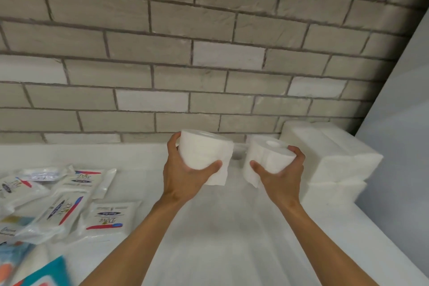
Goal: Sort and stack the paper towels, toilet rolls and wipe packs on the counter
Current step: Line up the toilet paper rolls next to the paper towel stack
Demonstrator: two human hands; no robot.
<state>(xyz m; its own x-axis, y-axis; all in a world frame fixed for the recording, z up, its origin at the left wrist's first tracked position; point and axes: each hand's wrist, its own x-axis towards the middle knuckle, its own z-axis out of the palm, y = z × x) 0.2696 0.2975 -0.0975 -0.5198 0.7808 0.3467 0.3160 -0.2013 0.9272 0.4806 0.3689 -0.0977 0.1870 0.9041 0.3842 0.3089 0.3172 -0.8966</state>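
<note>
Head view shows both hands raised above the white counter (232, 227), each gripping a toilet roll. Left hand (185, 176) curls fingers and thumb around one roll (204, 151); right hand (281, 174) clasps the other roll (267, 155). Folded paper towels (329, 155) stand stacked at right; wipe packs (69, 197) lie scattered at left.

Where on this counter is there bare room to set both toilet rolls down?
Bare counter runs down the middle, between the wipe packs and the paper towel stack. A strip follows the brick wall behind the packs. The left front is crowded.
</note>
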